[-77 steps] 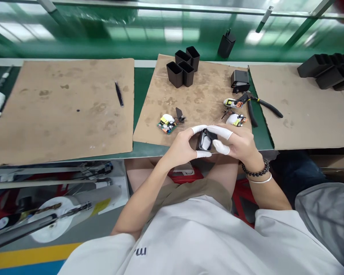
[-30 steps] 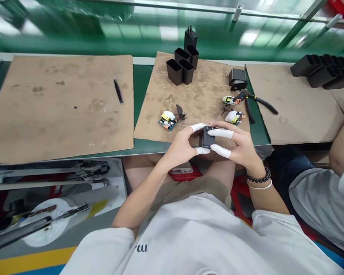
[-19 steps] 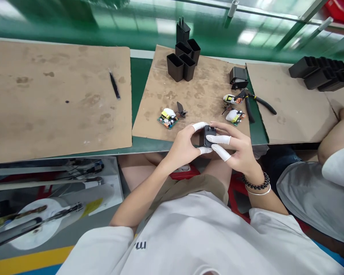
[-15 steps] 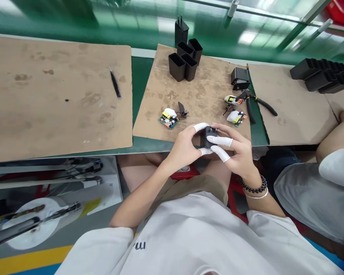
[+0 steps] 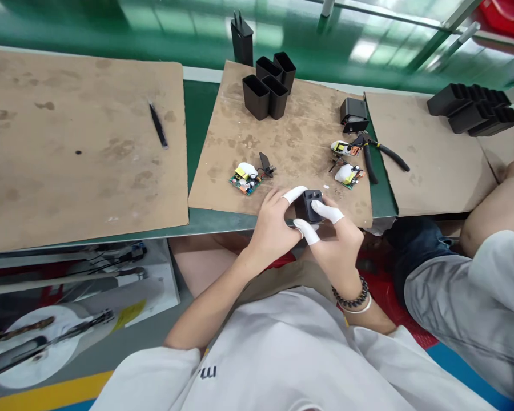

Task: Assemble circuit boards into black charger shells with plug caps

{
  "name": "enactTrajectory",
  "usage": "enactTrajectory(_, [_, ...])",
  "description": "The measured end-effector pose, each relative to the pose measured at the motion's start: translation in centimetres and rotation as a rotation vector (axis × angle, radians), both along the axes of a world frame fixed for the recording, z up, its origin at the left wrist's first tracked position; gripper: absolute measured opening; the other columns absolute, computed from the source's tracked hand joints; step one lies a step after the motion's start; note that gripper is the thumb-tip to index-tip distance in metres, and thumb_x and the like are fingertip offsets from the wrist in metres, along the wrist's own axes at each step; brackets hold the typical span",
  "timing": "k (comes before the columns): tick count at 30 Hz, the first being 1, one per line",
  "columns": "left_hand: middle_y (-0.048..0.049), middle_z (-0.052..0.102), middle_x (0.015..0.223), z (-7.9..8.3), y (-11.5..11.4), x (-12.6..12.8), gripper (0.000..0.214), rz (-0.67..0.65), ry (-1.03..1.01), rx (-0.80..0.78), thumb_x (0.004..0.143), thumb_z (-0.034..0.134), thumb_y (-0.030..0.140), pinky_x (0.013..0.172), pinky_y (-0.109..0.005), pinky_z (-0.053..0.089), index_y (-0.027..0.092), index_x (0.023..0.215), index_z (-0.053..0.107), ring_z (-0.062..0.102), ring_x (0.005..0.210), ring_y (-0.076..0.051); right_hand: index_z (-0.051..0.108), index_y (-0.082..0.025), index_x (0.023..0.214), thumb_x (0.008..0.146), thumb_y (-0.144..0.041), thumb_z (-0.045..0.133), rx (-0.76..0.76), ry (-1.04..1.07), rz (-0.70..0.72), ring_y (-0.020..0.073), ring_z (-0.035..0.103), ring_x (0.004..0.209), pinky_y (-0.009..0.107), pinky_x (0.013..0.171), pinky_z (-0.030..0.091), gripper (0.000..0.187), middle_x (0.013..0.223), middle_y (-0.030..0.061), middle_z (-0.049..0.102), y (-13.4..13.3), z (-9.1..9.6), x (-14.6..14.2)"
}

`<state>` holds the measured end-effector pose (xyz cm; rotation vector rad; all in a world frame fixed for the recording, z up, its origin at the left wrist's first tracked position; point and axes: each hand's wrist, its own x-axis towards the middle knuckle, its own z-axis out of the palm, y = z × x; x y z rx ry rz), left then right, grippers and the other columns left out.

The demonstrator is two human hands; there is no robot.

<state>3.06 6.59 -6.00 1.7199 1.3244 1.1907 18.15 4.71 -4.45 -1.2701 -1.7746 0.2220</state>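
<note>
Item in hand: one small black charger housing [image 5: 308, 205], over the near edge of the middle cardboard mat [image 5: 291, 137]; I see my left hand [image 5: 274, 228] clasped on its left side and my right hand [image 5: 338, 248] pinching its right side with white-capped fingertips [image 5: 332, 214]. On the mat beyond: one circuit board [image 5: 242, 181] just left of the hands, two more boards [image 5: 346, 171] beside black-handled pliers [image 5: 383, 153] to the right, and a cluster of empty black shells [image 5: 268, 91] upright at the far edge. Off to the right, a co-worker's grey sleeve [image 5: 475, 308].
</note>
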Motion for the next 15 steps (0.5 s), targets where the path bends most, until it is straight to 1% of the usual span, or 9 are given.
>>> enactTrajectory(1, [-0.0096,0.074,0.130,0.0,-0.3,0.0,0.062,0.004,0.024,0.006,0.072,0.070,0.009,0.126,-0.051,0.040,0.020,0.133,0.066,0.066,0.127,-0.029,0.074,-0.024,0.111,0.087,-0.029,0.079,0.012,-0.003,-0.058,0.0316,0.080,0.101,0.045,0.085,0.068,0.025,0.116,0.0138,0.081,0.0,-0.3,-0.4])
enactTrajectory(2, [-0.0097,0.073,0.134,0.0,-0.6,-0.2,0.064,-0.007,0.039,0.003,0.073,0.071,0.009,0.127,-0.051,0.038,0.020,0.136,0.064,0.065,0.130,-0.029,0.074,-0.024,0.107,0.088,-0.030,0.078,0.016,-0.013,-0.083,0.0305,0.081,0.094,0.043,0.080,0.069,0.020,0.108,0.0123,0.082,0.2,-0.4,-0.5])
enactTrajectory(3, [-0.0101,0.070,0.139,0.1,-0.9,-0.6,0.067,-0.028,0.045,-0.008,0.075,0.073,0.012,0.127,-0.050,0.038,0.021,0.140,0.061,0.063,0.134,-0.029,0.074,-0.024,0.103,0.089,-0.031,0.076,0.013,-0.021,-0.078,0.0294,0.081,0.088,0.042,0.078,0.068,0.015,0.102,0.0107,0.083,0.5,-0.5,-0.4])
enactTrajectory(5, [-0.0115,0.065,0.147,0.4,-1.8,-1.7,0.073,-0.064,0.044,-0.049,0.078,0.079,0.020,0.125,-0.048,0.043,0.022,0.147,0.056,0.059,0.139,-0.030,0.074,-0.026,0.100,0.089,-0.033,0.077,0.009,-0.004,-0.033,0.0291,0.081,0.088,0.043,0.083,0.068,0.013,0.101,0.0087,0.083,1.3,-0.3,0.3])
enactTrajectory(7, [-0.0119,0.063,0.150,0.8,-2.6,-3.2,0.071,-0.030,0.046,-0.066,0.082,0.082,0.028,0.121,-0.044,0.047,0.022,0.148,0.056,0.059,0.140,-0.029,0.074,-0.028,0.104,0.088,-0.034,0.079,0.019,0.041,-0.006,0.0309,0.080,0.098,0.047,0.093,0.066,0.018,0.109,0.0090,0.082,2.0,-0.1,1.2])
enactTrajectory(9, [-0.0103,0.069,0.143,1.2,-3.2,-4.6,0.064,0.054,0.049,-0.042,0.084,0.081,0.030,0.118,-0.042,0.049,0.023,0.144,0.060,0.064,0.135,-0.027,0.074,-0.028,0.105,0.089,-0.034,0.078,0.041,0.052,0.011,0.0318,0.079,0.104,0.049,0.096,0.065,0.018,0.112,0.0096,0.081,2.5,0.0,1.7])
enactTrajectory(11, [-0.0080,0.074,0.133,1.3,-3.6,-5.6,0.057,0.117,0.041,-0.022,0.085,0.081,0.031,0.114,-0.041,0.053,0.023,0.139,0.064,0.068,0.128,-0.026,0.074,-0.027,0.101,0.091,-0.034,0.075,0.032,0.010,0.057,0.0304,0.080,0.097,0.047,0.089,0.067,0.012,0.105,0.0086,0.082,2.8,0.0,1.7])
enactTrajectory(13, [-0.0065,0.077,0.126,1.2,-3.8,-6.1,0.054,0.151,0.029,-0.032,0.084,0.081,0.031,0.111,-0.040,0.055,0.022,0.135,0.067,0.071,0.122,-0.026,0.073,-0.027,0.098,0.090,-0.032,0.076,0.040,-0.021,0.076,0.0290,0.080,0.093,0.045,0.083,0.068,0.010,0.101,0.0077,0.082,2.9,0.0,1.6])
enactTrajectory(15, [-0.0063,0.078,0.124,0.9,-3.8,-6.3,0.050,0.165,0.020,-0.041,0.084,0.081,0.032,0.110,-0.040,0.056,0.022,0.132,0.069,0.072,0.120,-0.026,0.073,-0.027,0.100,0.088,-0.031,0.079,0.065,-0.003,0.058,0.0290,0.080,0.097,0.044,0.085,0.068,0.014,0.105,0.0086,0.082,3.0,-0.1,1.5])
